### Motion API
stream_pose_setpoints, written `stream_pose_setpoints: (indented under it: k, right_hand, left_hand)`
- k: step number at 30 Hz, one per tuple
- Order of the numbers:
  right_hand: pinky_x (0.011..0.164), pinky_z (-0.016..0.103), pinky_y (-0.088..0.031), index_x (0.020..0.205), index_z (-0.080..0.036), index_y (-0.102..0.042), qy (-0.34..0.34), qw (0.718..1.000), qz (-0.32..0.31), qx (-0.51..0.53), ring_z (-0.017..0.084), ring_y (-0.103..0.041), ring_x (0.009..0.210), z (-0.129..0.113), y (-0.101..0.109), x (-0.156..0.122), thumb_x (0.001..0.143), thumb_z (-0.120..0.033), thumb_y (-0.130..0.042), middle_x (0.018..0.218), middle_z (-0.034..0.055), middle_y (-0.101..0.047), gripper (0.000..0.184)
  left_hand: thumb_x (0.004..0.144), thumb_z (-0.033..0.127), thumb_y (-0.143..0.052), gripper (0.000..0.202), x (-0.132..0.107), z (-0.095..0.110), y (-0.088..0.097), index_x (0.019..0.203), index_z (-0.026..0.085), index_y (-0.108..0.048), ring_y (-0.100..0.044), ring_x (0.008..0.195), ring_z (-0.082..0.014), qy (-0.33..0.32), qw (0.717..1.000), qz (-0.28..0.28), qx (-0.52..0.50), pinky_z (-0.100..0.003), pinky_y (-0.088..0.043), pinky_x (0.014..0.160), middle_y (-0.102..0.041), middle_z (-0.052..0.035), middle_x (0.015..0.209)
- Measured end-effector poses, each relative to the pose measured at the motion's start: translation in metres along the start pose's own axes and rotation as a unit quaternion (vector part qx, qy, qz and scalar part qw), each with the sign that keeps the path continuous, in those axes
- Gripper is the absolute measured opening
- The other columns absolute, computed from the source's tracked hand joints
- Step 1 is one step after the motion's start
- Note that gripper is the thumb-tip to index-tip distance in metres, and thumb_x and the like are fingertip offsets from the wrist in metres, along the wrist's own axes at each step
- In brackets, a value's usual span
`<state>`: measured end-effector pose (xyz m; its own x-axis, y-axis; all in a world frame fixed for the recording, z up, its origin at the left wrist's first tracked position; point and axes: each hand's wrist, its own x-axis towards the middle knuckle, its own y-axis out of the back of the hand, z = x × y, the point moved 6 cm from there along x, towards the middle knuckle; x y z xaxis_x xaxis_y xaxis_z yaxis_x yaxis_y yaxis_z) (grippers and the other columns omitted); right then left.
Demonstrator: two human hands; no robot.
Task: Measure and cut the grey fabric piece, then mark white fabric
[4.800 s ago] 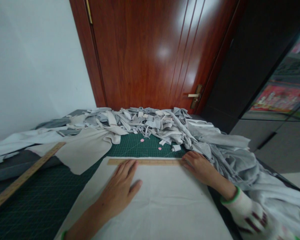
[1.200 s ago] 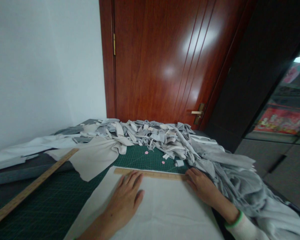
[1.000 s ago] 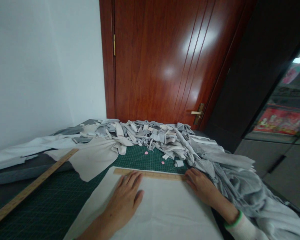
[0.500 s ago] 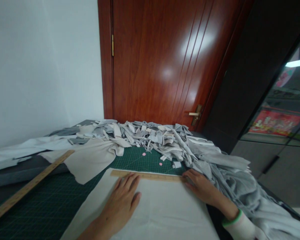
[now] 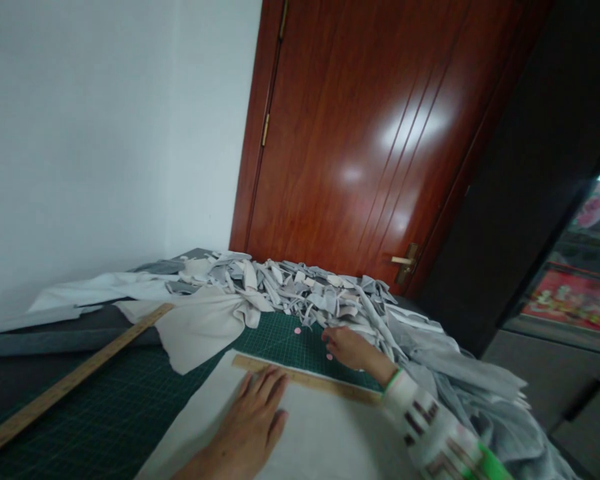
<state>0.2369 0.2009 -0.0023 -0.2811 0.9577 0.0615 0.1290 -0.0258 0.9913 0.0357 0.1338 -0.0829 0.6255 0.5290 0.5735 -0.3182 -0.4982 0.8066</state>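
At the far left, a long, narrow wooden ruler (image 5: pixel 70 380) lies slanted across the dark green gridded cutting mat (image 5: pixel 95 407), its upper end resting on a strip of dark grey padding beyond the mat's edge. Past that ruler, a ragged beige fabric piece (image 5: pixel 205 330) lies over the far left part of the mat, with pale grey cloth stretching away on its left.

Nearer the middle, a large off-white fabric sheet (image 5: pixel 305 433) lies flat on the mat. The left hand (image 5: pixel 245 427) rests palm-down on the sheet, its fingers spread apart, with the fingertips just short of a short wooden ruler (image 5: pixel 305 379). That ruler lies along the sheet's far edge on the mat, and nothing holds its right end.

Beyond the ruler, two small pink paper dots (image 5: pixel 297 330) sit on the mat. The right hand (image 5: pixel 350 350) hovers low above the mat beside the nearer dot, its fingers bunched together; whether it pinches anything is too small to tell. A white patterned knit sleeve (image 5: pixel 430 420) with a green cuff covers its forearm. A heap of grey and off-white fabric scraps (image 5: pixel 300 293) fills the mat's far edge, and rumpled grey cloth (image 5: pixel 485 400) spills down its right side.
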Motion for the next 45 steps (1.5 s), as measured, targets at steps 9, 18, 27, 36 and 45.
stream_pose_setpoints:
  k: [9,18,27,36,45]
  right_hand:
    - [0.081,0.033,-0.046,0.107,-0.013,-0.064,-0.011,1.000,-0.008,0.028,0.020,-0.064,0.093,-0.018,-0.031,0.082,0.090,-0.027,-0.058,0.100,0.0097,-0.071,0.023]
    - [0.080,0.036,-0.049,0.091,-0.015,-0.062,-0.043,0.996,-0.019,0.081,0.017,-0.061,0.083,-0.005,-0.055,0.103,0.088,-0.023,-0.063,0.087,-0.0001,-0.064,0.008]
    - [0.063,0.024,-0.036,0.070,-0.019,-0.053,0.040,0.963,-0.033,0.263,0.010,-0.044,0.062,-0.039,-0.044,0.087,0.080,-0.017,-0.062,0.062,-0.0078,-0.045,0.014]
    - [0.053,0.023,-0.038,0.073,-0.019,-0.058,0.107,0.855,-0.122,0.493,0.009,-0.046,0.053,-0.121,-0.063,0.094,0.068,-0.055,-0.071,0.060,-0.0067,-0.053,0.039]
    - [0.068,0.027,-0.050,0.074,-0.019,-0.057,0.035,0.797,-0.113,0.593,0.011,-0.061,0.064,-0.113,-0.091,0.103,0.059,-0.059,-0.078,0.069,-0.0031,-0.064,0.048]
  left_hand:
    - [0.091,0.036,-0.054,0.052,-0.005,-0.003,-0.009,0.138,0.017,-0.046,-0.050,0.128,-0.0268,-0.023,0.999,-0.016,-0.028,-0.039,-0.043,0.104,-0.057,-0.0082,0.139]
    - [0.095,0.033,-0.047,0.052,-0.001,0.005,0.001,0.144,0.019,-0.039,-0.038,0.138,-0.0289,0.042,0.985,-0.128,-0.111,-0.052,-0.036,0.112,-0.043,-0.0096,0.150]
    - [0.093,0.040,-0.046,0.058,0.000,0.003,0.011,0.144,0.012,-0.040,-0.029,0.142,-0.0326,0.113,0.971,-0.157,-0.140,-0.054,-0.031,0.114,-0.034,-0.0160,0.154]
    - [0.090,0.045,-0.048,0.063,0.004,-0.003,0.019,0.145,0.014,-0.040,-0.024,0.142,-0.0378,0.155,0.958,-0.195,-0.139,-0.060,-0.031,0.111,-0.032,-0.0209,0.154]
    - [0.089,0.045,-0.050,0.065,0.003,-0.005,0.020,0.145,0.014,-0.040,-0.017,0.144,-0.0393,0.176,0.943,-0.225,-0.172,-0.059,-0.024,0.114,-0.027,-0.0237,0.155]
